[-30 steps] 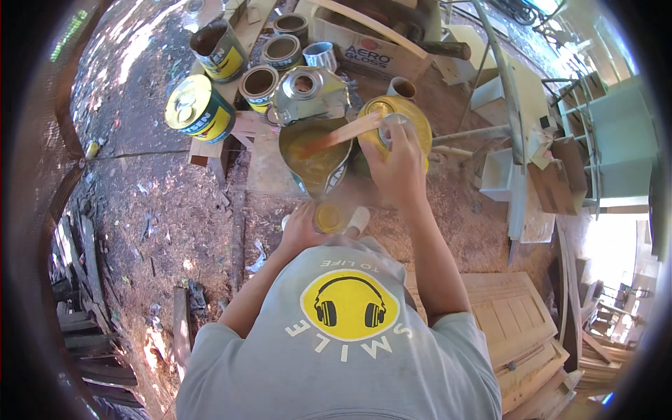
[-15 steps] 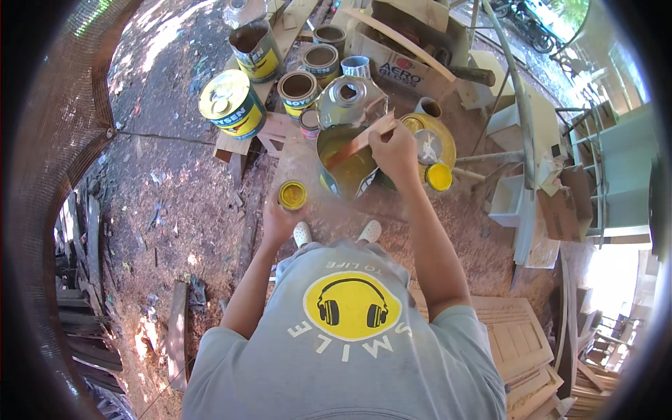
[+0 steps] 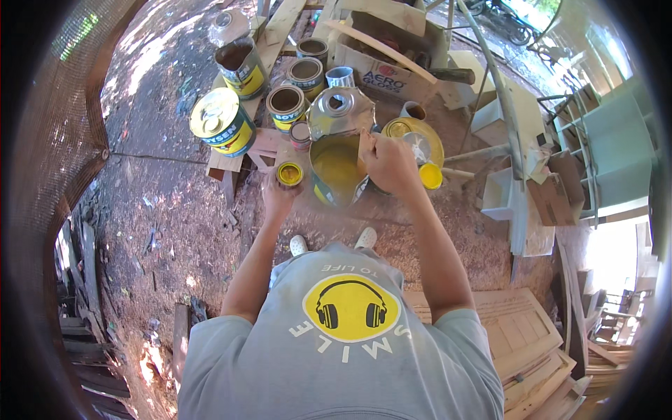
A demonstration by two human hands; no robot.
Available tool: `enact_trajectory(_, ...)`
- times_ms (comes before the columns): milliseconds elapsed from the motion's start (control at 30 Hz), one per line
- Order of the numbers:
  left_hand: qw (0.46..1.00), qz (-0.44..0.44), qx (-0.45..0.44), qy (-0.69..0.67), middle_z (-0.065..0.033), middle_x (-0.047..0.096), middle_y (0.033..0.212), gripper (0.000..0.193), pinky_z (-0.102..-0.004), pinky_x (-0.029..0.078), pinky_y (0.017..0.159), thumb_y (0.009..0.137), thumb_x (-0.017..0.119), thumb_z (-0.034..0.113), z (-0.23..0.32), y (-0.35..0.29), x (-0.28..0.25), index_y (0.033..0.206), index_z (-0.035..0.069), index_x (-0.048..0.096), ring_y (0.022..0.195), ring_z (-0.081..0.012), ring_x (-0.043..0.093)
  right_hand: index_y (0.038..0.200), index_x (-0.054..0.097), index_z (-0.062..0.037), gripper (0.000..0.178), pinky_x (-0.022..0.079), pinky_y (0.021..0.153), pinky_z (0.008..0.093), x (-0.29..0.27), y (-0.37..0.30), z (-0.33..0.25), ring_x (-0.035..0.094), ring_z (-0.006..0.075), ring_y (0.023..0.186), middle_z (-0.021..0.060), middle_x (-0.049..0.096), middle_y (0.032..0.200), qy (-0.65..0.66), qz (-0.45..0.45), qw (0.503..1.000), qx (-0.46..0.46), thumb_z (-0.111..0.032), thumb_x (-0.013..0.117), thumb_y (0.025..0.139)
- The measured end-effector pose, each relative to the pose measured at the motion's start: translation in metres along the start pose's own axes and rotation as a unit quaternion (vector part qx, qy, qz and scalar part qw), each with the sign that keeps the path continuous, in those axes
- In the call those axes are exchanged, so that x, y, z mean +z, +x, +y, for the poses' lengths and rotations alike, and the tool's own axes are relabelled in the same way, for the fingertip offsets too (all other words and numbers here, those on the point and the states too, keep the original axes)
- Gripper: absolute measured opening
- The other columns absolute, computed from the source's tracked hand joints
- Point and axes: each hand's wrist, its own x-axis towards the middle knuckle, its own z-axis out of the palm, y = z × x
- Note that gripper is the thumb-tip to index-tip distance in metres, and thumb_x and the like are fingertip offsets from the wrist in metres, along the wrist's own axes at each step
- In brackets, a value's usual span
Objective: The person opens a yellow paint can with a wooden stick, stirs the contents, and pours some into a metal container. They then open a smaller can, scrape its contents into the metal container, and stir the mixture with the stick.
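My left hand (image 3: 278, 198) is closed around a small open can of yellow paint (image 3: 289, 173), held upright just left of a large open paint can (image 3: 318, 190). The large can has its cut lid (image 3: 341, 108) bent up at the far side and yellowish liquid inside. My right hand (image 3: 393, 162) grips a flat wooden stick (image 3: 365, 148) at the large can's right rim. The stick's lower end is hard to make out. Right of that hand lies a small bright yellow lid (image 3: 430, 176), beside a paint-stained round yellow surface (image 3: 432, 143).
Several used paint cans (image 3: 285, 101) stand beyond the large can. A big can with a pale yellow top (image 3: 222, 122) sits on a wooden bench (image 3: 225, 164) at the left. A cardboard box (image 3: 381, 75) is behind; wooden panels (image 3: 514, 329) lie at lower right.
My right hand has drawn the stick from a slant across the large can's mouth to its right rim. The small can has risen slightly in view with my left hand.
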Motion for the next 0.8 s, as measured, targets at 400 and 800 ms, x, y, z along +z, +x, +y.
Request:
enact_trajectory(400,0.999,0.004,-0.008,-0.049,-0.0182,0.066,0.131,0.077,-0.0434,0.049,0.107,0.069,0.095,0.019,-0.022,-0.004,0.017,0.137,0.003,0.061,0.123,-0.0356,0.063,0.110,0.077,-0.0023,0.024,0.055,0.080,0.0442,0.002,0.002,0.001,0.072,0.0413,0.092,0.0237,0.075,0.096,0.027,-0.011,0.998,-0.053,-0.014,0.070,0.090)
enact_trajectory(800,0.997,-0.026,-0.075,0.000,-0.0225,0.064,0.132,0.070,-0.0441,0.051,0.106,0.075,0.082,0.009,-0.034,-0.023,-0.022,0.139,-0.002,0.057,0.123,-0.0376,0.063,0.101,0.074,0.0004,0.019,0.053,0.075,0.0489,0.007,0.005,0.004,0.069,0.0446,0.083,0.0230,0.074,0.088,0.081,0.018,0.993,-0.084,-0.015,0.071,0.090)
